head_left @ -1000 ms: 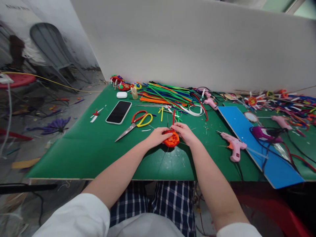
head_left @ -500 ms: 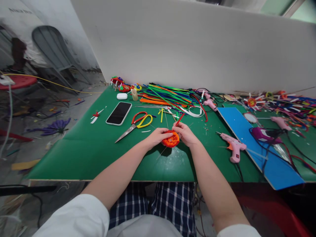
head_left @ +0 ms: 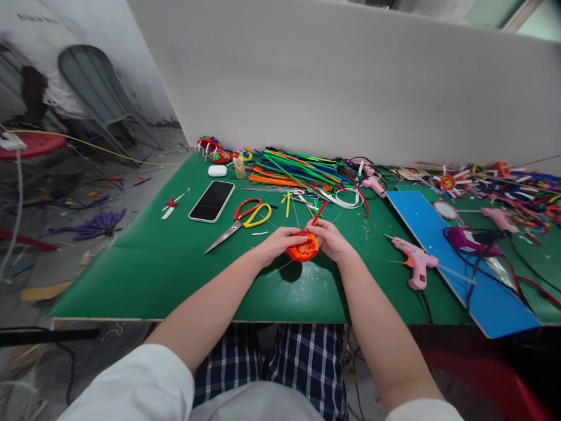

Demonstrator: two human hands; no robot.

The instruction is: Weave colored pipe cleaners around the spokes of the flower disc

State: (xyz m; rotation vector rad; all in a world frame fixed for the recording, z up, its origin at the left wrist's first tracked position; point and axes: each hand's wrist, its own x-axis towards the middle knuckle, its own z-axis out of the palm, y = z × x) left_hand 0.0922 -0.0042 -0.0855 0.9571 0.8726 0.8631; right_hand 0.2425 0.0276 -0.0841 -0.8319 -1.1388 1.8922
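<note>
Green covering tops my one bench [head_left: 144, 275], which carries one blue board [head_left: 421, 222] at right, at least three pink glue guns [head_left: 418, 260] near it, one pair of scissors [head_left: 236, 224] and one phone [head_left: 212, 201] at left, and, over the front middle, one orange-red coil [head_left: 303, 249]. My left hand [head_left: 280, 243] pinches the coil's left side, while my right hand [head_left: 331, 238] grips one red strip [head_left: 321, 211] at its far right edge, slanting upward from the fingertips. If either pinch slackened, I judge the strip could spring loose and the coil unwind.

Craft workshop, glue gun [head_left: 419, 261], scissors [head_left: 237, 224], littered floor [head_left: 142, 202]
</note>
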